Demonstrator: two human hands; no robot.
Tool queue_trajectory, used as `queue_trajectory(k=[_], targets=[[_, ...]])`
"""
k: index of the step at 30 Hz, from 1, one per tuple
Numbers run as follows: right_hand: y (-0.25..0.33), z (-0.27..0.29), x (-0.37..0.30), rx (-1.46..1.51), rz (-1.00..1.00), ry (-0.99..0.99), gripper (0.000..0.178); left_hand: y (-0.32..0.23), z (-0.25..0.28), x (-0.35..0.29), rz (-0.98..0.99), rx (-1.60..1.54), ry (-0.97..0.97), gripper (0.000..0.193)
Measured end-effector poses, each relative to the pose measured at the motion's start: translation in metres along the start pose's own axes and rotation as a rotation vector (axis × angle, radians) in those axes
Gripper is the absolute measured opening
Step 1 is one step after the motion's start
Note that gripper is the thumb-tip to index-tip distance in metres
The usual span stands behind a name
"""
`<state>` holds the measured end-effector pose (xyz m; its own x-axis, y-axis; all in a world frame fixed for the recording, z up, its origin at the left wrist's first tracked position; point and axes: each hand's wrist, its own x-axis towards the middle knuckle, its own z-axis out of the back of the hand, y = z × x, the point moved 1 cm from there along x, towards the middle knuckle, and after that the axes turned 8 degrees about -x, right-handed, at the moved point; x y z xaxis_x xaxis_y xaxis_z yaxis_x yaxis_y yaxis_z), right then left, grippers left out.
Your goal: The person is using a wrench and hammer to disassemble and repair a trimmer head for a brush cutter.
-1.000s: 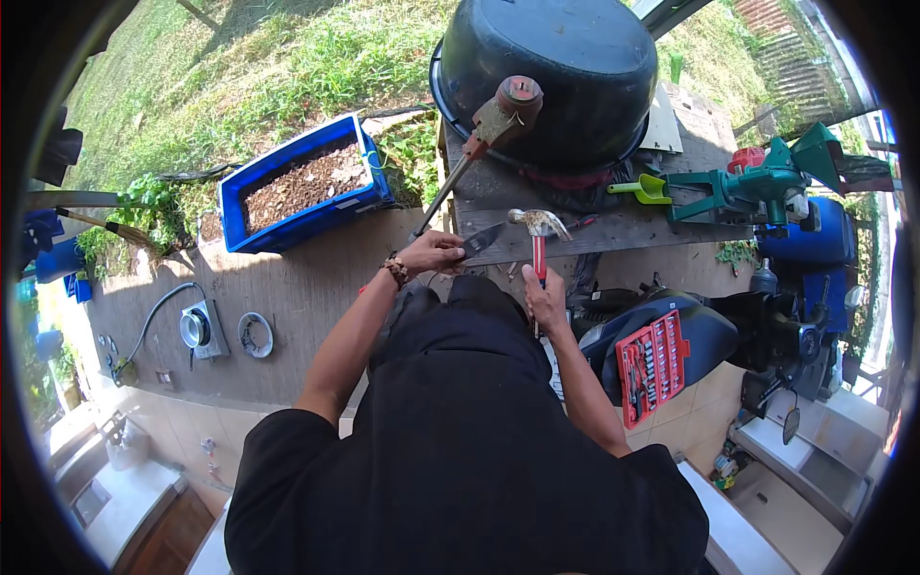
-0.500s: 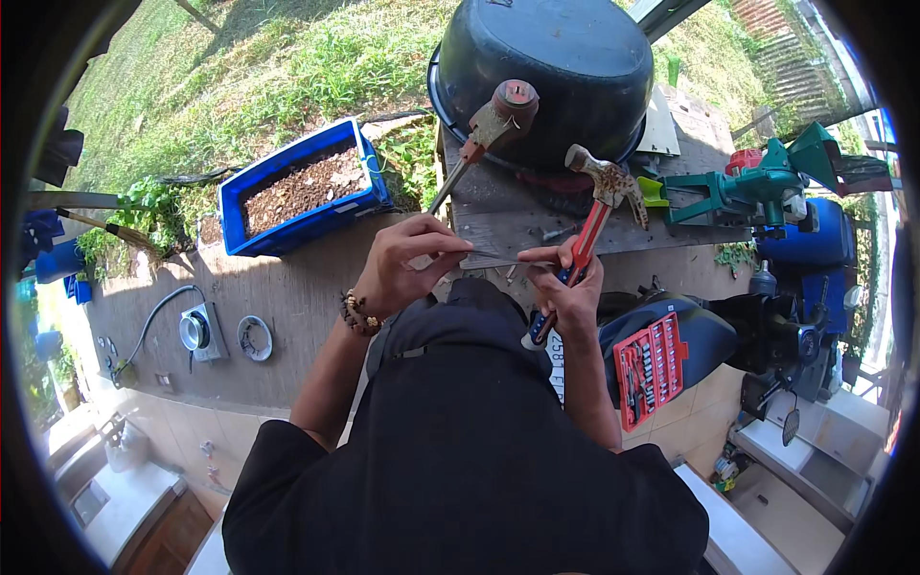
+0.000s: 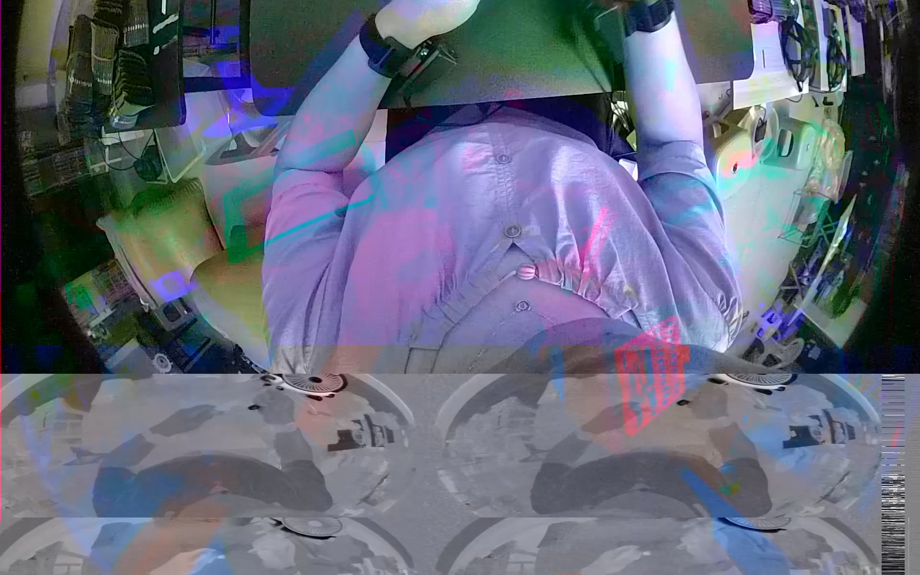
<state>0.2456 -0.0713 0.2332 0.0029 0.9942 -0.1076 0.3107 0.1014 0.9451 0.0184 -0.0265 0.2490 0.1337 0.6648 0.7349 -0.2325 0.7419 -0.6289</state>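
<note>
The head picture is badly broken up, with false colours and several scenes laid over one another. At its upper edge a left hand (image 3: pixel 426 17) shows in part, with a dark band (image 3: pixel 388 53) at its wrist; its fingers are cut off. A right forearm (image 3: pixel 661 91) reaches up to another dark wristband (image 3: pixel 649 14), and the hand beyond it cannot be made out. Both arms lie over a dark flat surface (image 3: pixel 537 62). No held thing is visible. I cannot tell whether these arms are mine. A faint red socket set (image 3: pixel 652 379) shows through lower down.
Dark cables (image 3: pixel 800 53) and a pale rounded object (image 3: pixel 733 158) appear at the right. A yellowish seat-like shape (image 3: pixel 168 230) is at the left. Grey, repeated picture fragments (image 3: pixel 220 450) fill the lower part, so real distances cannot be read.
Earlier, outdoors, my right hand held a red-handled claw hammer and both hands were at a thin dark strip. Now the picture is corrupted; hammer and strip no longer show. Real movement cannot be judged.
</note>
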Motion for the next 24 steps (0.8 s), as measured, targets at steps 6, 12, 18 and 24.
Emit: queue_trajectory(k=[6,12,18,24], targets=[[-0.004,0.005,-0.004,0.052,-0.02,0.008,0.047,0.005,0.0,-0.009,0.086,-0.165,-0.079,0.061],[-0.006,0.015,-0.001,0.032,-0.001,-0.034,0.045,0.004,-0.003,0.004,0.049,-0.053,0.055,0.064],[-0.025,0.092,0.005,-0.536,-0.259,-0.101,0.027,0.033,0.004,-0.038,0.858,-0.539,0.0,0.032],[-0.067,0.147,0.018,-1.428,-0.22,-0.072,0.032,0.084,-0.031,-0.068,1.371,-0.845,0.095,0.018]])
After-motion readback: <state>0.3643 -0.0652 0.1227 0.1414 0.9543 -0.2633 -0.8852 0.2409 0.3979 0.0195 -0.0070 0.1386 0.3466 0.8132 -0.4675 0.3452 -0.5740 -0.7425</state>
